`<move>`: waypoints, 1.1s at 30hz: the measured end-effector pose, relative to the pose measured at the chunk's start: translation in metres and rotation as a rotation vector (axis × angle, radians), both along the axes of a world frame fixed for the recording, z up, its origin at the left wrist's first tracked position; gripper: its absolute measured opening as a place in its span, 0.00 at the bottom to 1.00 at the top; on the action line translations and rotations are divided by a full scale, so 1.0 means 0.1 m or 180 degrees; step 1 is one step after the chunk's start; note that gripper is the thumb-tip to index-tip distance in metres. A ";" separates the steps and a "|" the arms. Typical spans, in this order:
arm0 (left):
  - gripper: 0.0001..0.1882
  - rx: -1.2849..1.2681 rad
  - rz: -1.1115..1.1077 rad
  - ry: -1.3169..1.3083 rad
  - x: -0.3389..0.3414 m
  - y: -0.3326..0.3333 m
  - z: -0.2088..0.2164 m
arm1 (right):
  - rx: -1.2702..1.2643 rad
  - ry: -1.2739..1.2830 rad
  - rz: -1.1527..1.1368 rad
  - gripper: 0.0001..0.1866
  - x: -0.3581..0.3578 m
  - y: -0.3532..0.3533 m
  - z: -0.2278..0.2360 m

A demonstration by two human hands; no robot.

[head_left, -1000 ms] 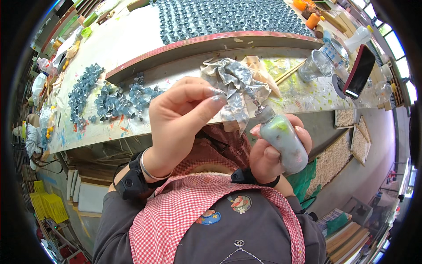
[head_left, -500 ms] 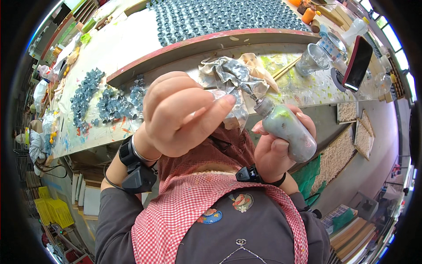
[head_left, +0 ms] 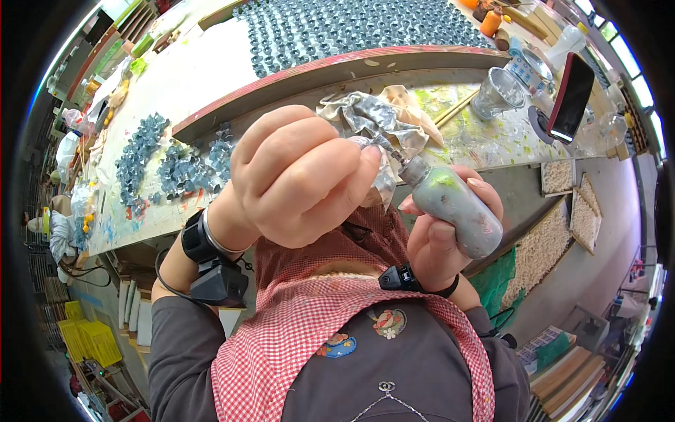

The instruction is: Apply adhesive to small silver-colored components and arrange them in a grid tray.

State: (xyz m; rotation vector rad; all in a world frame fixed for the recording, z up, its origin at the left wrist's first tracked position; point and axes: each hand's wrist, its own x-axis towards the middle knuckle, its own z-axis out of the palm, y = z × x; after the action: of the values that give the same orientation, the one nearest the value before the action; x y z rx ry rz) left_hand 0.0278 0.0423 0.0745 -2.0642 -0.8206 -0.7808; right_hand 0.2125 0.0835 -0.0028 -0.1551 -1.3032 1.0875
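My left hand (head_left: pixel 299 179) is raised at the middle, thumb and fingers drawn together in a pinch. Whatever lies between its fingertips is mostly hidden; a small shiny greyish bit shows there. My right hand (head_left: pixel 443 232) is wrapped round a squeeze bottle (head_left: pixel 457 211), greyish with green and pink smears. The bottle tilts up and left, and its narrow nozzle points at the left fingertips. Behind the fingers lies a crumpled, grey-stained cloth (head_left: pixel 362 116) on the table.
Rows of small blue-grey flower-like pieces (head_left: pixel 365 32) stand behind a red-edged board (head_left: pixel 330 69). Loose piles of similar pieces (head_left: pixel 140 158) lie at left. A clear cup (head_left: pixel 498 93), thin sticks (head_left: pixel 457 109) and a phone on a stand (head_left: pixel 571 102) are at right.
My left fingers have curled tighter, and the hand has turned slightly. My right hand has shifted a little left with the bottle, bringing the nozzle nearer the left fingertips.
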 end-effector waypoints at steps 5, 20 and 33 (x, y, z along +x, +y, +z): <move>0.14 -0.0060 0.0017 -0.0076 0.01 -0.01 0.00 | -0.0011 0.0006 -0.0003 0.31 0.00 0.01 -0.02; 0.11 -0.0959 0.0098 -0.1867 0.15 -0.10 -0.06 | -0.0009 -0.0295 -0.0288 0.32 0.05 0.02 -0.06; 0.10 -0.1822 -0.0100 -0.2996 0.17 -0.14 -0.16 | -0.0089 -0.0210 -0.0242 0.32 0.02 -0.04 0.00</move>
State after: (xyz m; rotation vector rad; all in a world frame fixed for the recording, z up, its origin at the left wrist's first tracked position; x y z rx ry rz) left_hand 0.0451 0.0284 0.0586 -2.1372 -1.6687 -1.7472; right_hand 0.2140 0.0799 -0.0031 -0.2613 -1.3307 1.0434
